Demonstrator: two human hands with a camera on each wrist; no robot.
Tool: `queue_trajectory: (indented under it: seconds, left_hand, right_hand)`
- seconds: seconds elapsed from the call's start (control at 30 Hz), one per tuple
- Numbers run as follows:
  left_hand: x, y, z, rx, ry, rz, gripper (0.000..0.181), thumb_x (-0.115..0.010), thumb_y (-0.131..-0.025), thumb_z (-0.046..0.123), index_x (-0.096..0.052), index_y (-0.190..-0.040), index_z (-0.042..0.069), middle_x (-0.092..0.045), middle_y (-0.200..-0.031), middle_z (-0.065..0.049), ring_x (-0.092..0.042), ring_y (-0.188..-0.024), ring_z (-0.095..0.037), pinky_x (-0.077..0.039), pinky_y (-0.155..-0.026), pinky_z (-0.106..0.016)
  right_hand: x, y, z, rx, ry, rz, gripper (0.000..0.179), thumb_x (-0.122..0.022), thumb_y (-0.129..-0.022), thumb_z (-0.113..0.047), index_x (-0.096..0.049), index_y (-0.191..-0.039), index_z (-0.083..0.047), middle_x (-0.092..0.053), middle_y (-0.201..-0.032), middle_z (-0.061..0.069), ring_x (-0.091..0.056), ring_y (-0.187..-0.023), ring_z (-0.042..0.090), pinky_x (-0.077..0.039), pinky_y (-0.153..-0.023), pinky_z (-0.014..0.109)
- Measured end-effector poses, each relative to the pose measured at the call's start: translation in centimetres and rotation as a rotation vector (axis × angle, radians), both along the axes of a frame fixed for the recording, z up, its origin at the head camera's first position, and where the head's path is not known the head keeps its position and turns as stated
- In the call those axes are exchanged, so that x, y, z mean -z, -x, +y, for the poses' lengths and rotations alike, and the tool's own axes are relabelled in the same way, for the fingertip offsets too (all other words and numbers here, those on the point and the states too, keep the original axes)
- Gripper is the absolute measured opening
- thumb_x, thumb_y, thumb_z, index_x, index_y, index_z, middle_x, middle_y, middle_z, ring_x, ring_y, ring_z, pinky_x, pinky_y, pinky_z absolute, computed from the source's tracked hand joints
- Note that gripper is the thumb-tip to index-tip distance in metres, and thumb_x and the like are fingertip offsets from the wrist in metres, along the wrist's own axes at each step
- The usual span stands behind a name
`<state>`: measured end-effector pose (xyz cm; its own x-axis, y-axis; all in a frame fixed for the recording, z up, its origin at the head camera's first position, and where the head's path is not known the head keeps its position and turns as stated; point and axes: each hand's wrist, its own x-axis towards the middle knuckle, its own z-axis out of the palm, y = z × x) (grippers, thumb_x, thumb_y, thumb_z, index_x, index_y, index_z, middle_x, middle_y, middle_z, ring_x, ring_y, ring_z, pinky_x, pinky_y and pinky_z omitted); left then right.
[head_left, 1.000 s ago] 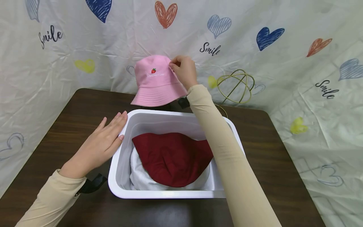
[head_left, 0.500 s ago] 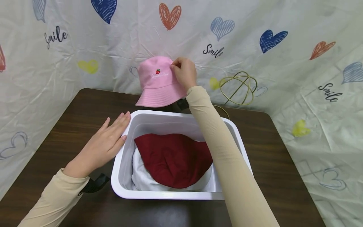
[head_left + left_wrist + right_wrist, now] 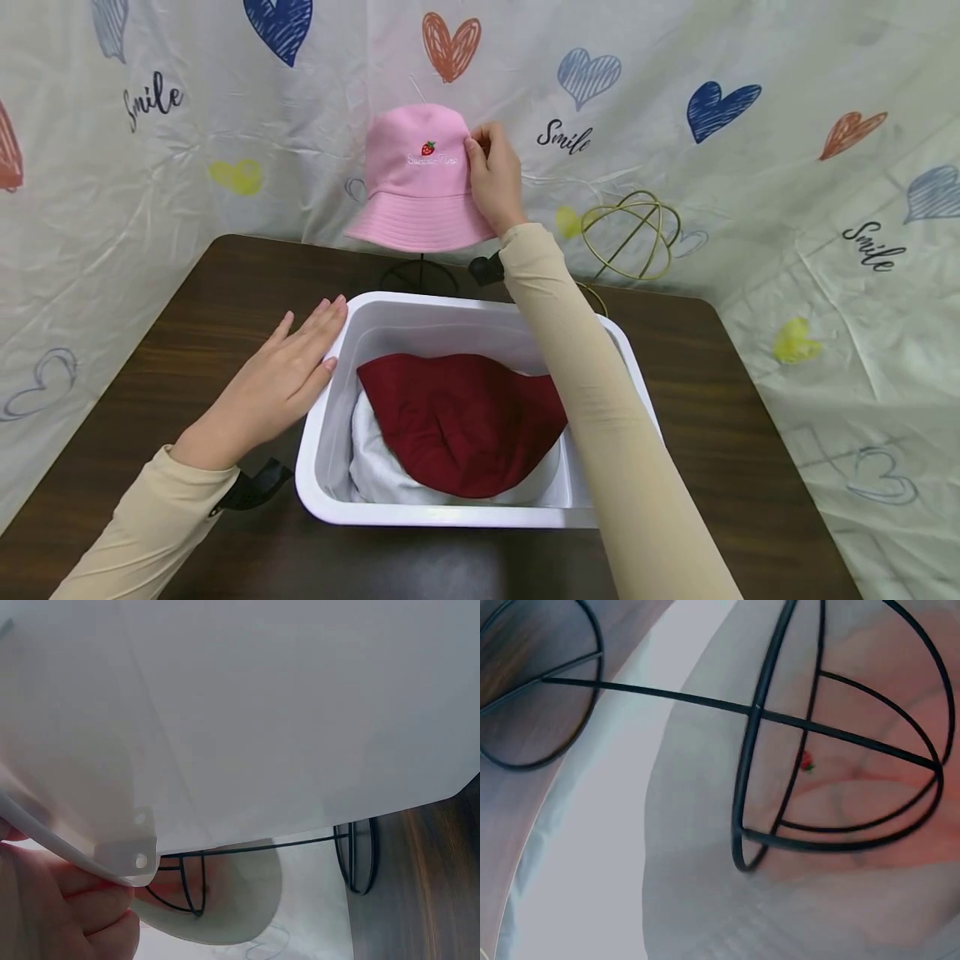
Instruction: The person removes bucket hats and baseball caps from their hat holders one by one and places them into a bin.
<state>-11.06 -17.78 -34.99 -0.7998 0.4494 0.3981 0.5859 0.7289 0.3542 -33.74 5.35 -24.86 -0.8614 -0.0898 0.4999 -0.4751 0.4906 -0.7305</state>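
Note:
A pink bucket hat [image 3: 417,179] with a strawberry embroidered on its front is raised at the back of the table. My right hand [image 3: 497,175] pinches the right side of its crown between thumb and fingers. Below the brim show the stem and round base of a black wire hat stand [image 3: 422,271]. Its wire dome [image 3: 757,712] lies within the hat's opening in the right wrist view. My left hand [image 3: 266,383] rests with straight fingers on the left rim of a white plastic bin [image 3: 450,516]. Inside lies a dark red hat [image 3: 465,425] over a white one [image 3: 378,471].
A gold wire hat stand [image 3: 651,200] with nothing on it stands behind the bin, to the right. The dark wooden table [image 3: 720,450] reaches back to a hanging white cloth [image 3: 495,33] printed with hearts. My right forearm [image 3: 607,375] crosses above the bin.
My right hand has lifted the pink hat upward, uncovering the black stand's base and stem. The left hand stays on the bin's rim. The head view has shifted slightly.

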Motion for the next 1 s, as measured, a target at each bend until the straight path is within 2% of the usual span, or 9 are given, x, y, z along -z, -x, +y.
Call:
queue_trajectory:
  seconds: [0.2,0.43,0.53,0.63,0.77,0.87,1.0]
  left_hand:
    - [0.0,-0.1,0.0,-0.001,0.002,0.002,0.057,-0.046,-0.098,0.019,-0.025,-0.147,-0.001,-0.028,-0.151,-0.018,-0.023,-0.140,-0.031,-0.010,-0.113,-0.051]
    - [0.1,0.0,0.0,-0.003,0.000,0.004,0.057,-0.046,-0.098,0.018,-0.025,-0.147,-0.001,-0.028,-0.151,-0.018,-0.024,-0.140,-0.031,-0.014,-0.111,-0.055]
    - [0.1,0.0,0.0,-0.002,-0.002,0.002,0.058,-0.046,-0.098,0.019,-0.025,-0.148,-0.001,-0.028,-0.151,-0.018,-0.024,-0.140,-0.031,-0.015,-0.110,-0.056]
    - [0.2,0.0,0.0,-0.002,-0.005,-0.002,0.057,-0.045,-0.098,0.020,-0.024,-0.148,-0.001,-0.028,-0.151,-0.018,-0.024,-0.140,-0.031,-0.015,-0.110,-0.056]
    - [0.2,0.1,0.0,-0.002,-0.005,-0.004,0.057,-0.045,-0.098,0.020,-0.024,-0.148,-0.001,-0.028,-0.151,-0.017,-0.024,-0.139,-0.032,-0.013,-0.111,-0.054]
    - [0.2,0.1,0.0,-0.004,-0.001,-0.003,0.057,-0.045,-0.098,0.020,-0.025,-0.147,-0.001,-0.028,-0.151,-0.017,-0.025,-0.139,-0.032,-0.014,-0.111,-0.055]
    - [0.2,0.1,-0.1,-0.005,-0.001,-0.004,0.058,-0.046,-0.098,0.020,-0.025,-0.148,-0.001,-0.027,-0.151,-0.017,-0.025,-0.139,-0.032,-0.014,-0.111,-0.055]
  right_hand:
    - [-0.5,-0.1,1.1,-0.068,0.126,0.005,0.006,-0.045,-0.100,-0.010,-0.046,-0.096,-0.005,-0.049,-0.091,0.004,-0.046,-0.086,0.011,-0.036,-0.077,0.015]
    - [-0.2,-0.4,2.0,-0.127,0.142,-0.043,0.008,-0.041,-0.100,-0.007,-0.039,-0.092,-0.010,-0.040,-0.084,0.004,-0.042,-0.083,0.013,-0.033,-0.074,0.018]
    - [0.1,-0.6,2.3,-0.123,0.139,-0.074,0.011,-0.049,-0.098,-0.014,-0.040,-0.093,-0.011,-0.043,-0.084,0.003,-0.043,-0.080,0.012,-0.035,-0.070,0.019]
    - [0.4,-0.6,2.5,-0.108,0.110,-0.113,0.026,-0.065,-0.090,-0.024,-0.045,-0.099,-0.010,-0.050,-0.088,0.002,-0.046,-0.076,0.013,-0.039,-0.062,0.022]
    - [0.4,-0.4,2.6,-0.093,0.058,-0.125,0.042,-0.077,-0.079,-0.025,-0.056,-0.111,-0.007,-0.059,-0.097,0.003,-0.050,-0.080,0.012,-0.041,-0.066,0.021]
    - [0.4,-0.2,2.6,-0.080,0.042,-0.116,0.036,-0.078,-0.078,-0.021,-0.064,-0.105,-0.002,-0.061,-0.093,0.004,-0.049,-0.080,0.011,-0.039,-0.070,0.020]
    - [0.2,-0.2,2.5,-0.092,0.045,-0.087,0.028,-0.076,-0.080,-0.017,-0.066,-0.098,0.002,-0.055,-0.088,0.002,-0.046,-0.081,0.011,-0.037,-0.072,0.020]
